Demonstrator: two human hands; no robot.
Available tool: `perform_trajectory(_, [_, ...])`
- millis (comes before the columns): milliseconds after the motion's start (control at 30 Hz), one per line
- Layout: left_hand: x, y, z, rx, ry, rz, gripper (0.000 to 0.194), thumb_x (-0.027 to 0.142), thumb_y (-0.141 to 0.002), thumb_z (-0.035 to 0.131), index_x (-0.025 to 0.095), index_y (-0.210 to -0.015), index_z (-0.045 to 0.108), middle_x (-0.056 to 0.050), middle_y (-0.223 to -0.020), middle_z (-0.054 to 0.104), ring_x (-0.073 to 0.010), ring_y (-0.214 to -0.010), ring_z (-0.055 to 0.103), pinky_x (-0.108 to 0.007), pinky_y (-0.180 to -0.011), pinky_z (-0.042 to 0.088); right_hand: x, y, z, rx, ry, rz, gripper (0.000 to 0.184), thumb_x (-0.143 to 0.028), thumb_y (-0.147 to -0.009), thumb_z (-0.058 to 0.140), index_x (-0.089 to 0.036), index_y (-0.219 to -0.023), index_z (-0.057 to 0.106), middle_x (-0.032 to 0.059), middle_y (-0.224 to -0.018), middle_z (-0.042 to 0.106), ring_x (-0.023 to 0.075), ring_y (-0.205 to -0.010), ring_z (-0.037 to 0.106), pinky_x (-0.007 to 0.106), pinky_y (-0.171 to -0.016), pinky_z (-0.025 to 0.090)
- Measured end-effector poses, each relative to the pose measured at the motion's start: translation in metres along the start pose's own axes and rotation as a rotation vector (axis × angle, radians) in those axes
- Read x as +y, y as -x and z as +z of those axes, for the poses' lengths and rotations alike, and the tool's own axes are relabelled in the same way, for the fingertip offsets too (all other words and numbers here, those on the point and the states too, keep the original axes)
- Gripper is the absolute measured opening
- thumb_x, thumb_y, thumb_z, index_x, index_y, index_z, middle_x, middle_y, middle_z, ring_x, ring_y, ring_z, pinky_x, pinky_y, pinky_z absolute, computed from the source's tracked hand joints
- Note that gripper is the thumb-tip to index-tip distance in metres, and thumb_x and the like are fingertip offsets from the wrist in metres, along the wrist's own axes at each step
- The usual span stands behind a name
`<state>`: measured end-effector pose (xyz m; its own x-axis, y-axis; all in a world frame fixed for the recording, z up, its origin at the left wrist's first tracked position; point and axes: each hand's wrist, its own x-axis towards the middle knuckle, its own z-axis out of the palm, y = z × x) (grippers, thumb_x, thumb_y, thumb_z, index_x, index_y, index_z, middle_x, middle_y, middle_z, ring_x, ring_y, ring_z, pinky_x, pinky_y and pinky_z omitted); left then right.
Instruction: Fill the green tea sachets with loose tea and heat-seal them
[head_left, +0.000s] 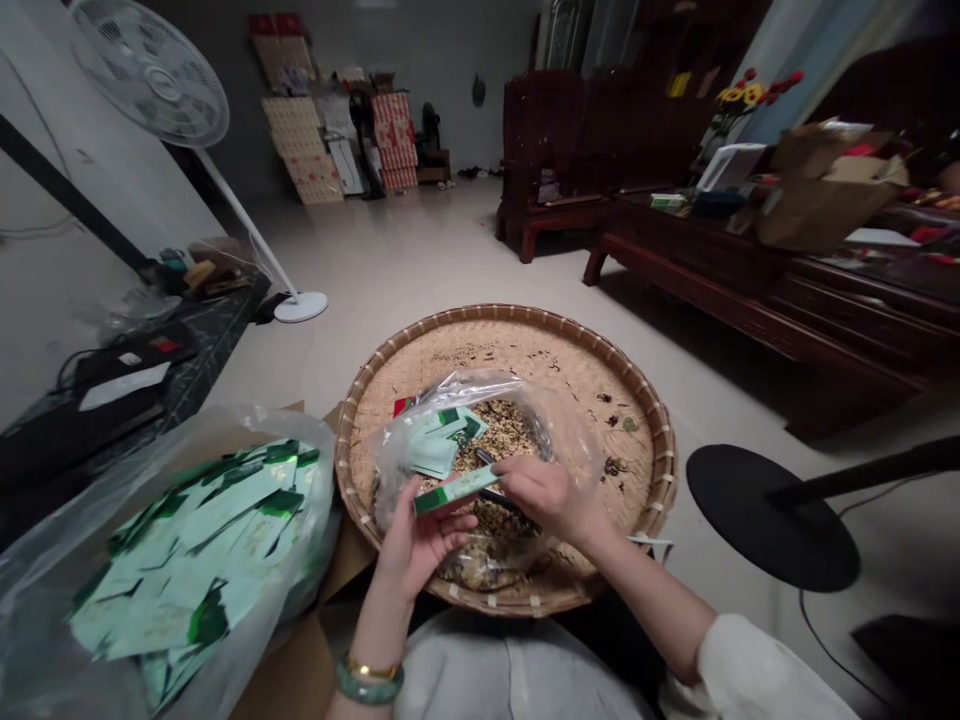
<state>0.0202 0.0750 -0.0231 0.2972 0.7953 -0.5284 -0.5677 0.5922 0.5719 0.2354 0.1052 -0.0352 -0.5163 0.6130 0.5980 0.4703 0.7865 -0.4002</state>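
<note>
Green packet (456, 491) between 2 hands (420, 540) (551, 498)

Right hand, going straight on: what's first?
Likely the green-and-white packet held in the left hand; the right hand sits about at its end, though depth is unclear.

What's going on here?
A person holds a green-and-white packet between the left hand and right hand, over a clear bag of dried plant bits on a round woven tray. A few similar packets sit in that bag. Many more fill another plastic bag to the left.
</note>
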Motion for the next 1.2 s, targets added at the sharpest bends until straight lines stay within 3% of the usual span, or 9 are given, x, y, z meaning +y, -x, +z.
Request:
perform_trajectory(133, [-0.007,0.001,0.003,0.012,-0.210,0.058,0.047,0.023,-0.064,0.079,0.013,-0.109,0.067,-0.010,-0.091,0.073,-0.0154,-0.060,0.067,-0.019,-0.047,0.048,-0.004,0.003,0.003,0.039,-0.152,0.030,0.020,-0.013,-0.090,0.044,-0.020,-0.086,0.063,0.0101,-0.103,0.069,0.0178,-0.098,0.064,0.033,-0.082,0.054])
perform_trajectory(267, [-0.015,-0.003,0.001,0.069,-0.349,0.228,0.048,0.032,-0.061,0.082,0.012,-0.103,0.070,-0.012,-0.094,0.074,-0.0218,-0.079,0.068,-0.024,-0.062,0.052,-0.010,-0.002,0.008,0.253,-0.286,0.396,0.026,-0.012,-0.089,0.040,-0.019,-0.104,0.060,0.0111,-0.109,0.067,0.0193,-0.102,0.063,0.038,-0.087,0.053])
perform_trajectory(333, [-0.018,-0.005,0.000,0.104,-0.409,0.299,0.045,0.034,-0.062,0.080,0.013,-0.101,0.072,-0.011,-0.097,0.073,-0.0239,-0.090,0.066,-0.028,-0.074,0.051,-0.014,-0.006,0.011,0.245,-0.284,0.516,0.031,-0.018,-0.090,0.044,-0.019,-0.118,0.056,0.0116,-0.113,0.065,0.0205,-0.104,0.061,0.039,-0.089,0.051])
perform_trajectory(467, [-0.024,-0.008,0.002,0.108,-0.449,0.369,0.041,0.035,-0.067,0.077,0.016,-0.102,0.072,-0.009,-0.101,0.073,-0.0239,-0.098,0.064,-0.033,-0.090,0.046,-0.019,-0.008,0.021,0.151,-0.149,0.434,0.034,-0.027,-0.087,0.057,-0.020,-0.120,0.058,0.0110,-0.109,0.067,0.0237,-0.099,0.060,0.041,-0.087,0.050])
perform_trajectory(633, [-0.032,-0.010,0.005,0.142,-0.391,0.380,0.042,0.035,-0.066,0.077,0.015,-0.102,0.071,-0.009,-0.099,0.073,-0.0245,-0.098,0.063,-0.034,-0.090,0.046,-0.024,-0.007,0.030,0.244,-0.045,0.342,0.030,-0.022,-0.091,0.050,-0.021,-0.120,0.060,0.0107,-0.107,0.067,0.0218,-0.097,0.061,0.038,-0.085,0.050])
perform_trajectory(833, [-0.028,-0.007,0.003,0.172,-0.514,0.429,0.036,0.035,-0.069,0.074,0.015,-0.099,0.072,-0.008,-0.097,0.073,-0.0250,-0.098,0.063,-0.035,-0.092,0.044,-0.024,-0.011,0.025,0.292,0.006,0.379,0.010,-0.027,-0.086,0.060,-0.019,-0.083,0.066,0.0090,-0.089,0.062,0.0220,-0.087,0.056,0.037,-0.074,0.049])
perform_trajectory(1000, [-0.028,-0.013,-0.005,0.336,-0.421,0.527,0.034,0.035,-0.062,0.078,0.015,-0.090,0.073,-0.007,-0.092,0.073,-0.0226,-0.091,0.065,-0.033,-0.087,0.047,-0.026,-0.012,0.017,0.210,-0.113,0.309,0.013,-0.020,-0.087,0.054,-0.020,-0.080,0.064,0.0070,-0.079,0.063,0.0201,-0.079,0.054,0.033,-0.070,0.046])
perform_trajectory(1067, [-0.031,-0.015,-0.005,0.366,-0.276,0.508,0.038,0.038,-0.060,0.079,0.015,-0.089,0.072,-0.007,-0.088,0.073,-0.0220,-0.087,0.066,-0.033,-0.081,0.050,-0.028,-0.012,0.018,0.155,-0.203,0.382,0.013,-0.020,-0.086,0.053,-0.019,-0.080,0.064,0.0057,-0.075,0.063,0.0188,-0.075,0.055,0.031,-0.067,0.045])
perform_trajectory(1200, [-0.033,-0.013,0.002,0.361,-0.187,0.477,0.045,0.044,-0.057,0.081,0.014,-0.089,0.072,-0.010,-0.092,0.073,-0.0239,-0.089,0.066,-0.033,-0.076,0.052,-0.034,-0.014,0.024,0.013,-0.547,0.700,0.014,-0.030,-0.080,0.060,-0.017,-0.076,0.064,0.0003,-0.066,0.060,0.0140,-0.062,0.053,0.025,-0.058,0.042])
